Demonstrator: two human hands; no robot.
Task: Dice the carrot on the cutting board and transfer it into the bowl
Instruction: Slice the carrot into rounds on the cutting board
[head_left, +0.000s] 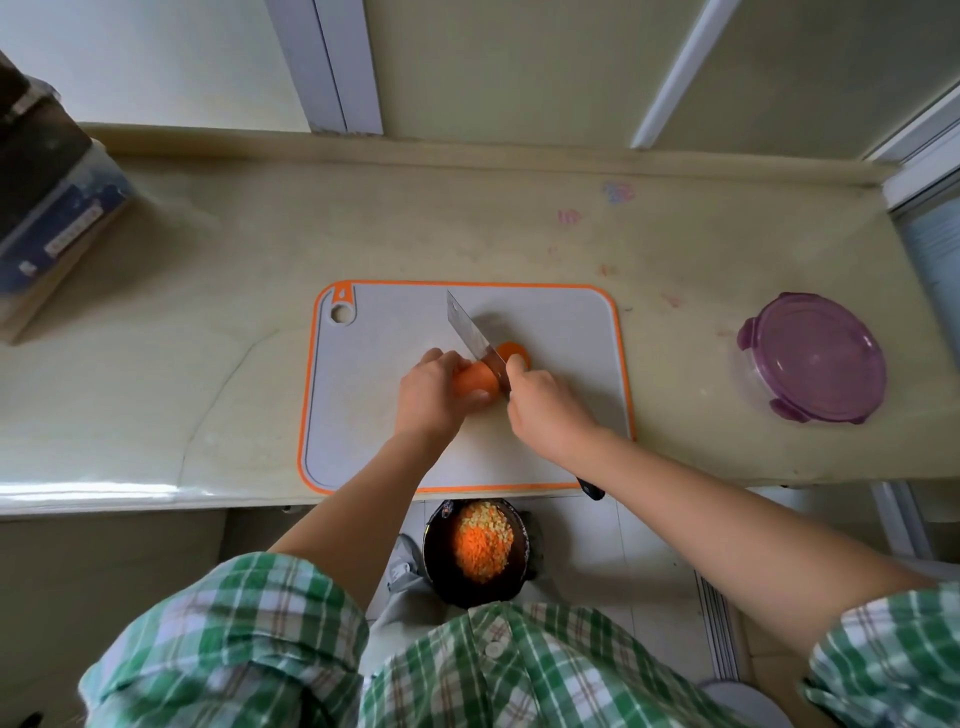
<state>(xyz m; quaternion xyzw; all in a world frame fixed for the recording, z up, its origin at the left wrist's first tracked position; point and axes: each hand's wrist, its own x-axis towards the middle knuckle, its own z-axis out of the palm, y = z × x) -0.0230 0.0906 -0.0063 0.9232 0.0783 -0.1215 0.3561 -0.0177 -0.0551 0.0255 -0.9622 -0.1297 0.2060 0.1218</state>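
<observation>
An orange carrot (474, 382) lies on the grey, orange-rimmed cutting board (561, 332). My left hand (428, 397) grips the carrot's left part. My right hand (540, 408) holds a cleaver (470, 335), whose blade stands across the carrot, its tip pointing away from me. Just right of the blade lies a cut carrot piece (513, 352). Below the counter's front edge, a dark bowl (475, 551) holds diced orange and yellow bits.
A round container with a purple lid (813, 358) sits on the counter to the right. A stack of boxes (47, 218) stands at the far left. The counter's front edge (156, 493) runs just below the board. A dark knife handle (592, 488) pokes out under my right forearm.
</observation>
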